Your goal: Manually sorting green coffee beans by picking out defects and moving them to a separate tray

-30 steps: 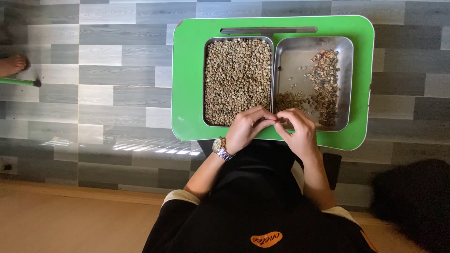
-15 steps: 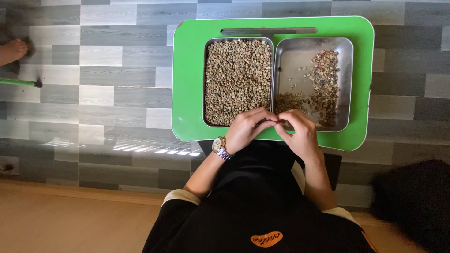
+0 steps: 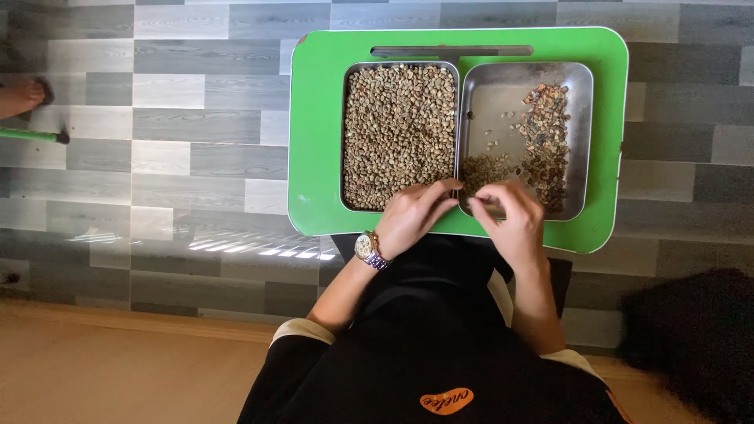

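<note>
The left hand and right hand pinch small beans with closed fingers at the near edge of two metal trays; sorting looks underway, so next needs a careful drop

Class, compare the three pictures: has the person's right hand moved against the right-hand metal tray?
Yes. The right hand has shifted slightly right and up, its fingers now reaching further over the near rim of the right metal tray, which has stayed put.

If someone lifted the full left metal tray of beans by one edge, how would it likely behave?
The left tray looks rigid, so it probably would not flex. Filled almost to its rim with loose beans, it is likely heavy for its size, and the beans would probably slide and spill if it tilted.
</note>
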